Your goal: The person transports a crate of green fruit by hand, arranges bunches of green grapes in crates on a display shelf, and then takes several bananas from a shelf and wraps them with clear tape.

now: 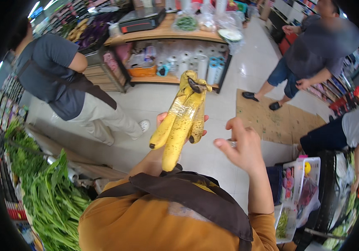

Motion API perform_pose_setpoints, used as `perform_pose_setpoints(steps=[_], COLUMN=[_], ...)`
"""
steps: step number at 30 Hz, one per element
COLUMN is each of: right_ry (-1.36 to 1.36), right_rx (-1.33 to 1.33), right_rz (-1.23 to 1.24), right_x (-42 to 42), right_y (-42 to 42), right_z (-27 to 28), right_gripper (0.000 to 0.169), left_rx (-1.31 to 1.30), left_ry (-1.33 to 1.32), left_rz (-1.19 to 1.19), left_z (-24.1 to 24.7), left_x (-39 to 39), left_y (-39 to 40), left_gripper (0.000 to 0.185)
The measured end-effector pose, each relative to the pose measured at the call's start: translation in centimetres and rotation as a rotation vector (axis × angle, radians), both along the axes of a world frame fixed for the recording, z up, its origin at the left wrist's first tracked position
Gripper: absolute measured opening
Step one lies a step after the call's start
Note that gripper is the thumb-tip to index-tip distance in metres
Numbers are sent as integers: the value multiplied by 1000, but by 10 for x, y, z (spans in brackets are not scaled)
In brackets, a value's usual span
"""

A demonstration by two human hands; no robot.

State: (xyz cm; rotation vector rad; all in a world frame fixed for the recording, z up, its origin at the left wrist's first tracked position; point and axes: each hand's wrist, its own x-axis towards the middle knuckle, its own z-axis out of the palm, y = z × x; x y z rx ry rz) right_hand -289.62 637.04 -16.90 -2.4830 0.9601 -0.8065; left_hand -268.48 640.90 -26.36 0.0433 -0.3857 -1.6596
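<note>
A bunch of ripe bananas (pixel 179 131) with brown specks and a dark stem end rests in my left hand (pixel 161 118). Clear shiny tape or film (pixel 182 107) wraps around its middle. The stem end points away from me, and most of that hand is hidden behind the fruit. To the right of the bunch, apart from it, my right hand (pixel 245 146) is raised with bent fingers. Something small and shiny (pixel 232 143) shows between its thumb and fingers; I cannot tell what it is.
Ahead stands a wooden counter (pixel 166 33) with a scale (pixel 142 20) and bagged vegetables; plastic rolls fill its shelf. Leafy greens (pixel 57 200) lie left, a white crate (pixel 311 166) right. One person (pixel 50 69) stands left, another (pixel 311 50) near flattened cardboard (pixel 273 120), a third (pixel 336 131) far right.
</note>
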Motion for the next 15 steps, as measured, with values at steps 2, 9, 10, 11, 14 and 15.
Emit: perform_pose_setpoints(steps=[2, 9, 10, 11, 14, 15], right_ry=[40, 54, 72, 90, 70, 42], right_rx=[-143, -472, -481, -491, -486, -483], right_rz=[55, 175, 181, 183, 265, 284], right_x=[30, 134, 146, 161, 206, 220], right_y=[11, 17, 16, 13, 11, 7], right_z=[14, 24, 23, 25, 25, 23], right_gripper=[55, 68, 68, 68, 44, 38], left_rx=[1, 185, 203, 220, 225, 207], left_ry=[-46, -256, -257, -258, -263, -264], left_rz=[76, 540, 585, 628, 666, 719], left_z=[6, -10, -11, -10, -16, -14], left_x=[11, 59, 62, 70, 103, 114], left_y=[13, 43, 45, 46, 63, 64], left_gripper=[74, 70, 69, 69, 68, 69])
